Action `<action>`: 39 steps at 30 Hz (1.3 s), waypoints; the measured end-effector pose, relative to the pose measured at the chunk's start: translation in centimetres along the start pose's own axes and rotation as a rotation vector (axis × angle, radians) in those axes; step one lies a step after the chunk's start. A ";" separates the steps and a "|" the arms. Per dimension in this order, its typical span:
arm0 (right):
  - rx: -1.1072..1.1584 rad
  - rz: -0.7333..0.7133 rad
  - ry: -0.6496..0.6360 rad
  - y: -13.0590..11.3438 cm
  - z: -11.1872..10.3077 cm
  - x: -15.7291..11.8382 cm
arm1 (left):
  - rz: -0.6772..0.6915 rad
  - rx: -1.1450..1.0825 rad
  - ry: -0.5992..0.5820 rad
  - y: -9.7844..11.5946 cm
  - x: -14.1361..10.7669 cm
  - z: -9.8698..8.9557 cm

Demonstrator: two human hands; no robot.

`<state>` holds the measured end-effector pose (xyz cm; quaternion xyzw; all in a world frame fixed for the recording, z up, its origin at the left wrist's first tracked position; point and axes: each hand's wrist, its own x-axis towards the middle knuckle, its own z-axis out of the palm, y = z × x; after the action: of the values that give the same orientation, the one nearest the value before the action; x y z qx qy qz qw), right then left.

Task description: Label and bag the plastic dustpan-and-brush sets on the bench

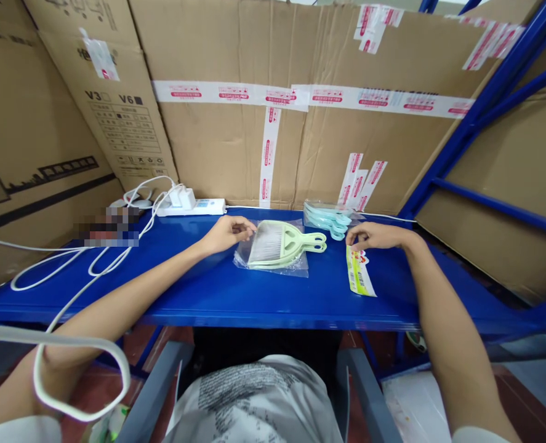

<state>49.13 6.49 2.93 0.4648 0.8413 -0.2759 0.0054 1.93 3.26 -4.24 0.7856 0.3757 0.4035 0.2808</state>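
Teal set (pixel 325 216) behind-right of green brush (pixel 287 245); brush lies crosswise, handles (pixel 319 242) right. Your right grip (pixel 375 235) pinches card (pixel 361 275); left grip (pixel 229 235) unclear.

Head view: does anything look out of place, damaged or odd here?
Yes: a loose white cable sprawls untidily across the left side of the blue tabletop, one loop hanging in front of the left forearm. Beside it, a pixelated patch hides what lies there. No spill shows.
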 end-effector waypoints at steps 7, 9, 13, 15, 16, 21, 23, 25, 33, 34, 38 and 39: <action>0.541 -0.400 0.613 -3.5 0.2 -2.7 | 0.017 0.055 0.053 -0.3 0.2 -0.1; 0.722 -0.576 0.647 -4.5 0.9 -2.5 | 0.010 0.060 0.061 -0.4 0.2 -0.2; 0.827 -0.616 0.520 -5.7 2.2 -1.5 | 0.005 0.066 0.069 -0.6 0.2 -0.2; 0.854 -0.620 0.467 -6.1 2.5 -1.3 | 0.003 0.056 0.070 -0.7 0.3 -0.1; 0.865 -0.635 0.444 -6.3 2.6 -1.2 | 0.002 0.050 0.069 -0.7 0.3 -0.1; 0.880 -0.732 0.369 -6.9 2.8 -1.3 | 0.003 0.037 0.062 -0.8 0.3 -0.1; 0.881 -0.745 0.349 -7.0 2.9 -1.3 | 0.001 0.043 0.064 -0.7 0.2 -0.1; 0.879 -0.745 0.334 -6.9 3.0 -1.3 | 0.001 0.049 0.064 -0.7 0.2 -0.1; 0.856 -0.740 0.305 -6.7 3.2 -0.8 | 0.007 0.066 0.060 -0.5 0.2 -0.1; 0.856 -0.729 0.304 -6.6 3.3 -0.7 | -0.002 0.053 0.061 -0.4 0.2 -0.1; 0.878 -0.748 0.260 -6.3 3.4 -0.2 | -0.077 -0.128 0.067 0.0 0.2 0.1; 0.886 -0.757 0.253 -6.2 3.4 0.0 | -0.101 -0.204 0.065 0.2 0.2 0.2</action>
<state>43.44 2.28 2.91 0.1201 0.7474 -0.5257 -0.3881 2.21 3.30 -4.08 0.7196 0.3806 0.4504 0.3667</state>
